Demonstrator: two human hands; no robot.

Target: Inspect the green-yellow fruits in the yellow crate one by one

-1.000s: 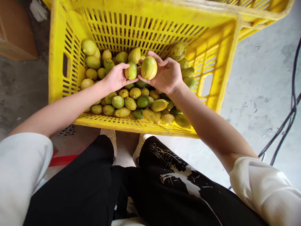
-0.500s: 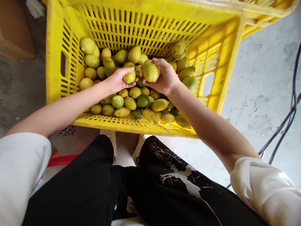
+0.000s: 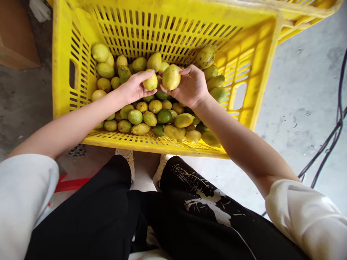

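Observation:
My left hand (image 3: 137,86) is closed around a yellow-green lemon (image 3: 150,82), thumb on top and fingers beneath. Close beside it, my right hand (image 3: 193,86) grips a larger yellow lemon (image 3: 171,77) between thumb and fingers. Both fruits are held above a yellow slotted plastic crate (image 3: 168,20). Lower in the crate lie several more lemons, yellow to dark green, such as a green one (image 3: 164,116). A big speckled lemon (image 3: 205,57) rests toward the crate's far right. My hands hide part of the pile.
Another yellow crate (image 3: 303,16) adjoins at the upper right. A brown cardboard box (image 3: 17,36) stands on the floor at upper left. Black cables (image 3: 332,135) run along the right side of the floor. My shoes (image 3: 161,169) are just before the crate's near edge.
The lemons in both hands have been turned, showing different sides. My right hand's lemon has shifted slightly left and up, and my left hand's lemon has risen slightly.

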